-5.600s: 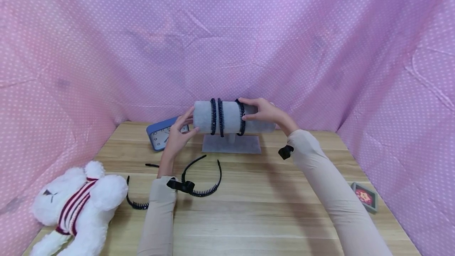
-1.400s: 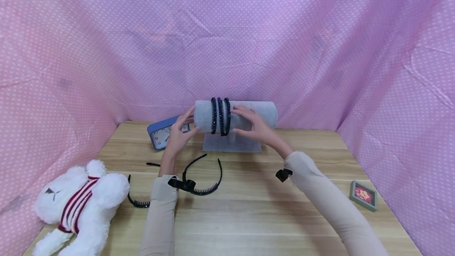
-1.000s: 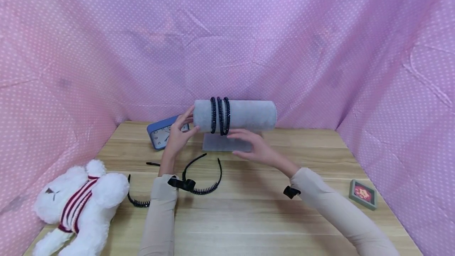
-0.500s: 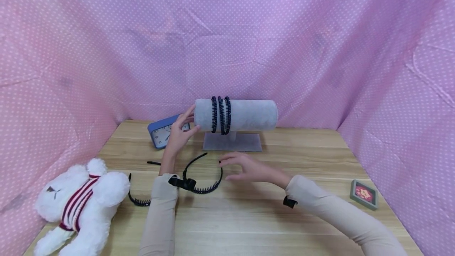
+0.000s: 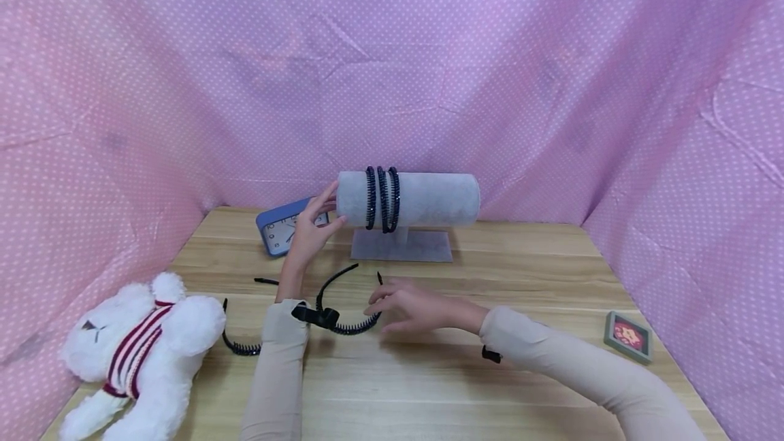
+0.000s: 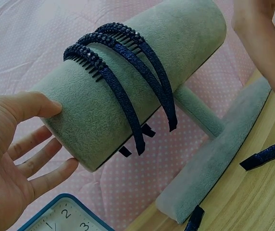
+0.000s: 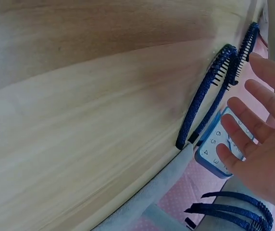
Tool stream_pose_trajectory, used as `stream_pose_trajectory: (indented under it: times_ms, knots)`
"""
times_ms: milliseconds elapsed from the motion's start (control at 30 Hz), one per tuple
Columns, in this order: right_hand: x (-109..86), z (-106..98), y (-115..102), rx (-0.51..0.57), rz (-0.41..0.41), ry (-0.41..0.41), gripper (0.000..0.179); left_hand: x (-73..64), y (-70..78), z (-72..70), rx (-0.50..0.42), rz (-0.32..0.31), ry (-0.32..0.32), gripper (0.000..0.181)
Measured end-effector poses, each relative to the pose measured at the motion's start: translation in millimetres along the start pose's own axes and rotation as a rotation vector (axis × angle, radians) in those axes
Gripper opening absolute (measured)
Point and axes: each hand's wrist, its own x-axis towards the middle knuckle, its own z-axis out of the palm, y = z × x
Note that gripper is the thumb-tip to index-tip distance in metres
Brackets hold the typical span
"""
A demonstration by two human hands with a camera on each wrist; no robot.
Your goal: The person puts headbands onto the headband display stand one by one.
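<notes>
Three dark, beaded, toothed headbands hang side by side on the left half of a grey padded roll stand. My left hand touches the roll's left end, thumb on its surface and fingers spread along the end, as the left wrist view shows. Lower down, my right hand hovers at the right side of another headband lying on the table; its fingers are relaxed and hold nothing in the right wrist view. A further headband lies to the left, partly hidden by my left forearm.
A blue clock stands behind my left hand. The white plush toy lies at the table's left edge, and a small framed picture sits at the right. Pink dotted cloth encloses the wooden table.
The third headband has slid left along the roll to join the other two. My right hand has left it and come down beside the table's headband. The left hand stays put.
</notes>
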Motion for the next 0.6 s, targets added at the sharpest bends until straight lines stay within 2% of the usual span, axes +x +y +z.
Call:
stream_pose_trajectory:
  times_ms: [167, 400, 600]
  knots:
    - [6.3, 3.7, -1.5, -0.034, 0.008, -0.034, 0.039, -0.4, 0.1, 0.8, -0.011, 0.004, 0.002, 0.069]
    - [12.3, 7.5, -3.9, -0.059, 0.074, -0.126, 0.044, -1.3, 1.0, 1.4, -0.029, 0.005, -0.004, 0.068]
    - [12.7, 10.3, -2.3, -0.096, 0.057, -0.138, 0.043, -1.2, 0.1, 0.8, -0.023, 0.005, -0.006, 0.069]
